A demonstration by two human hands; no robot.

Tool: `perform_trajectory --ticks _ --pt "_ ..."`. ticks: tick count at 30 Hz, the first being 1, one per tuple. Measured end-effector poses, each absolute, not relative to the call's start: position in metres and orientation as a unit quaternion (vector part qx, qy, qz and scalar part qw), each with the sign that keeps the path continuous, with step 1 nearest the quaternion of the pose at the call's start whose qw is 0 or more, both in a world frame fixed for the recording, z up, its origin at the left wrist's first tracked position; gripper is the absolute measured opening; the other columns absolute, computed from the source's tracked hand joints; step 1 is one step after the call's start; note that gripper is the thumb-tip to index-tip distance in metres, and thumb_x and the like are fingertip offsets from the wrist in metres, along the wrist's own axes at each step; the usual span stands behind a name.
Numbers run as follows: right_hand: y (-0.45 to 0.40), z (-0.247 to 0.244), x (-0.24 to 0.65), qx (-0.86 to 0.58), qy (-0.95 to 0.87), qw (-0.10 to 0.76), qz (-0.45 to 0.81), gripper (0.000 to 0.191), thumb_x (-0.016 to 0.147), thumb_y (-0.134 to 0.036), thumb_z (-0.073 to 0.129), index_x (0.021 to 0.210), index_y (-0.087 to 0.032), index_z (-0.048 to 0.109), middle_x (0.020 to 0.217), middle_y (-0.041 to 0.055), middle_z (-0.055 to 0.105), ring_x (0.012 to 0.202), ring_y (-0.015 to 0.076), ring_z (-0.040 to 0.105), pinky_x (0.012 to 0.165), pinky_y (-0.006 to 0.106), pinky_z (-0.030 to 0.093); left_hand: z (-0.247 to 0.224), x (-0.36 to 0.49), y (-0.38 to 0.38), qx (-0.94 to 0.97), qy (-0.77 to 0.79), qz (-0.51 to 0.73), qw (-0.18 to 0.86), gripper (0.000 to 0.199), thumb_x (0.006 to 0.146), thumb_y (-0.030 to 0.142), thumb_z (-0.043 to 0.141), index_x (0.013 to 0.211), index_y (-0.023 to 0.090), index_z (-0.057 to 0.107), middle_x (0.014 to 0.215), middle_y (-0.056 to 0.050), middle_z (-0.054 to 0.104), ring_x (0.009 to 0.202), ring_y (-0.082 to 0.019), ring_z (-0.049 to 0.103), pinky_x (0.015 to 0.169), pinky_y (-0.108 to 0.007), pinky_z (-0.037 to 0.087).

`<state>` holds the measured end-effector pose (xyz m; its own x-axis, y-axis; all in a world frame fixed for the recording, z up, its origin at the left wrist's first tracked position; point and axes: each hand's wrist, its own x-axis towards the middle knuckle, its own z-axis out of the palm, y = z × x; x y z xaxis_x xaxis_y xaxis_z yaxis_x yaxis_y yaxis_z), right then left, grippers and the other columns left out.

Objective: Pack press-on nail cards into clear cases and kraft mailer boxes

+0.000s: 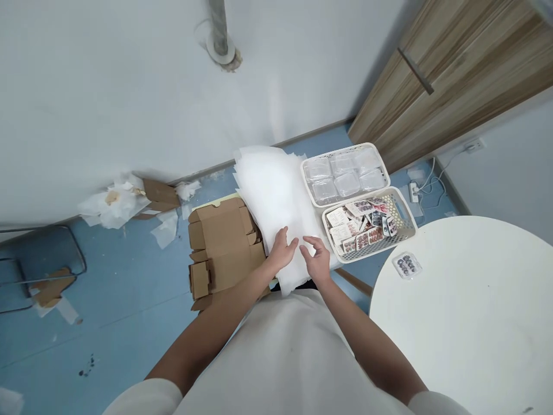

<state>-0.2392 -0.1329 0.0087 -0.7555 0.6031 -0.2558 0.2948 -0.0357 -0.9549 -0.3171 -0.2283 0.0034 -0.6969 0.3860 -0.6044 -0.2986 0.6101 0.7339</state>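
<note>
A stack of white foam sheets [272, 196] lies in front of me, low over the blue floor. My left hand [281, 251] rests flat on the near end of the top sheet, fingers spread. My right hand [317, 256] hovers just beside it with fingers curled, fingertips at the sheet's near edge; whether it pinches the sheet is unclear. To the left of the sheets sits a pile of flattened brown cardboard boxes [224, 242].
Two white baskets stand right of the sheets: the far one [309, 173] holds clear plastic cases, the near one [408, 230] several printed packets. A round white table [470, 311] with one small clear case [406, 264] is at right. Paper scraps litter the floor by the wall.
</note>
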Motion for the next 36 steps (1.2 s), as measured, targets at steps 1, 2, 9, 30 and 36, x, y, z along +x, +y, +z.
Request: perform_trajectory --ticks 1,2,9,30,36 --pt "-0.134 0.016 -0.235 -0.344 -0.638 0.128 0.677 0.021 0.068 -0.031 0.062 0.086 -0.02 0.061 0.091 0.0052 0.061 0.091 0.0186 0.056 0.086 0.037 0.042 0.007 -0.314 -0.231 -0.004 0.798 0.46 0.389 0.066 0.081 0.045 0.043 0.135 0.018 0.019 0.143 -0.012 0.018 0.129 -0.025 0.025 0.102 -0.037 0.027" --pt "-0.136 0.024 -0.231 -0.358 -0.589 0.139 0.711 0.019 0.065 -0.03 0.065 0.081 -0.02 0.06 0.085 0.0037 0.062 0.086 0.0177 0.058 0.083 0.036 0.043 0.011 -0.31 -0.234 -0.032 0.784 0.479 0.394 0.072 0.079 0.05 0.046 0.136 0.019 0.015 0.144 -0.013 0.017 0.129 -0.025 0.024 0.101 -0.037 0.027" --pt "-0.144 0.071 -0.188 -0.339 -0.397 0.206 0.828 0.033 0.059 -0.024 0.071 0.087 -0.026 0.053 0.085 -0.003 0.063 0.082 0.0144 0.06 0.079 0.033 0.046 0.043 -0.293 -0.246 -0.158 0.642 0.622 0.42 0.102 0.064 0.046 0.067 0.137 0.021 0.0 0.136 -0.016 0.031 0.114 -0.021 0.044 0.074 -0.026 0.047" --pt "-0.103 0.079 -0.055 -0.371 -0.812 0.169 0.418 0.025 0.072 -0.026 0.048 0.094 -0.021 0.059 0.097 0.0036 0.062 0.069 0.0154 0.058 0.069 0.033 0.046 0.024 -0.216 -0.247 0.21 0.755 0.472 0.404 0.084 0.066 0.043 0.065 0.133 0.019 0.022 0.132 -0.016 0.033 0.109 -0.022 0.046 0.082 -0.03 0.042" --pt "-0.097 0.077 0.023 -0.404 -0.799 0.216 0.39 0.031 0.076 -0.023 0.046 0.104 -0.029 0.058 0.109 0.0014 0.058 0.068 0.0144 0.059 0.074 0.037 0.046 0.014 -0.179 -0.199 0.206 0.75 0.417 0.47 0.093 0.065 0.048 0.065 0.136 0.017 0.014 0.136 -0.019 0.029 0.114 -0.025 0.044 0.084 -0.033 0.042"
